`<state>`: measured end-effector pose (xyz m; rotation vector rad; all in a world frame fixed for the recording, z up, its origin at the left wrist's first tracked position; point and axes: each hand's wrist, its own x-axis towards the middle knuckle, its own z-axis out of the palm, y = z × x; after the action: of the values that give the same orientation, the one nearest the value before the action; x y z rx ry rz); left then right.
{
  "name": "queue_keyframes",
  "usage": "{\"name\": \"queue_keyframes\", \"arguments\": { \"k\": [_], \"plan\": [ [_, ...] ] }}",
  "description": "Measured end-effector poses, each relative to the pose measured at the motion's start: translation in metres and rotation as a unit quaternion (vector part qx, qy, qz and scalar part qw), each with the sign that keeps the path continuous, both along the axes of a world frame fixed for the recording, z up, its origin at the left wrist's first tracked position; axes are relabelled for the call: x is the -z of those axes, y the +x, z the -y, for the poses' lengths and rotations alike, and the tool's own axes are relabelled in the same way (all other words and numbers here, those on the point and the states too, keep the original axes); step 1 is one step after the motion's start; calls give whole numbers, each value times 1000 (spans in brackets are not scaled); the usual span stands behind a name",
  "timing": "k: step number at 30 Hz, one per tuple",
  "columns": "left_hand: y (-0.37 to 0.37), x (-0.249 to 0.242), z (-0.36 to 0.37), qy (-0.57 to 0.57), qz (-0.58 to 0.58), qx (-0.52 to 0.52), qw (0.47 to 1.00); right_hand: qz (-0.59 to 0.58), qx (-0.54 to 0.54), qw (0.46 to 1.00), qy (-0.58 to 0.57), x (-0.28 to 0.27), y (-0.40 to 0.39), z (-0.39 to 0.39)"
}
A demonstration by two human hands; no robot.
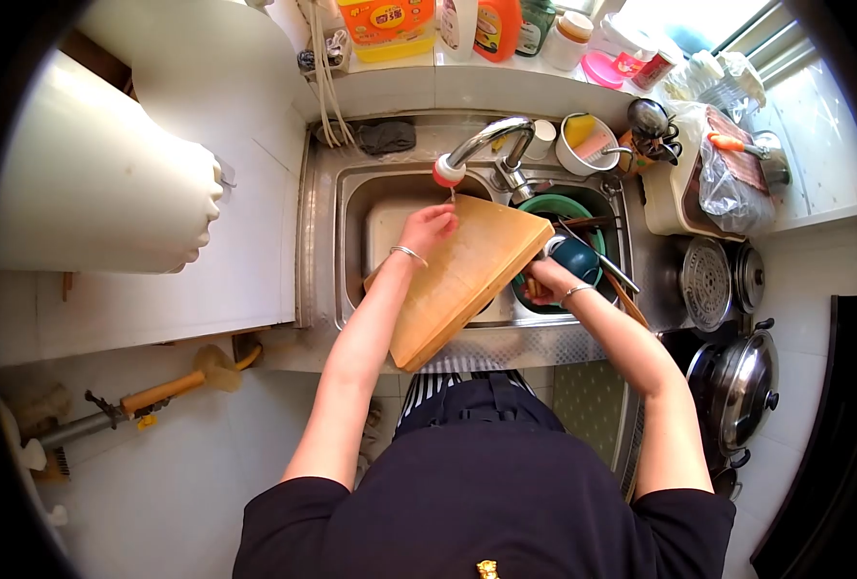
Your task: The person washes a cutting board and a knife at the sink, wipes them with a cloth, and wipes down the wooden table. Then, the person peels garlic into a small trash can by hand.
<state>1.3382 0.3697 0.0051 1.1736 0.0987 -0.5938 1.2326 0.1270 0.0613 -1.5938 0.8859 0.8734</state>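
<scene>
With left hand (428, 228), bends fingers close together over the upper left part of a thick wooden cutting board (467, 261), just below the faucet tip (449, 172); cannot tell of anything pinched there. With right hand (550, 282), curls fingers narrowly beside the board's right edge; cannot tell whether gripping or merely touching.

Along the board's left edge, shows open room in the left basin (369, 217), as far as the basin's side wall. Has tighter quarters on the right, with a green tub (541, 204) and a dark teal vessel (576, 257) packed close in the right basin. Toward the body, juts over the sink's front rim (568, 340) with the board's near corner. Slants, as a board, between both forearms, lying mostly right of the left hand and left of the right one.
</scene>
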Motion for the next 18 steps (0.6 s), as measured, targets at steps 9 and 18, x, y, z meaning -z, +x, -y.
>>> {"name": "queue_keyframes", "arguments": {
  "k": [9, 18],
  "plan": [
    [1, 5, -8, 252, -4, 37, 967, 56, 125, 986, 91, -28, -39, -9],
    [-5, 4, -5, 149, 71, 102, 981, 432, 161, 876, -142, 16, 40, 52]
  ]
}}
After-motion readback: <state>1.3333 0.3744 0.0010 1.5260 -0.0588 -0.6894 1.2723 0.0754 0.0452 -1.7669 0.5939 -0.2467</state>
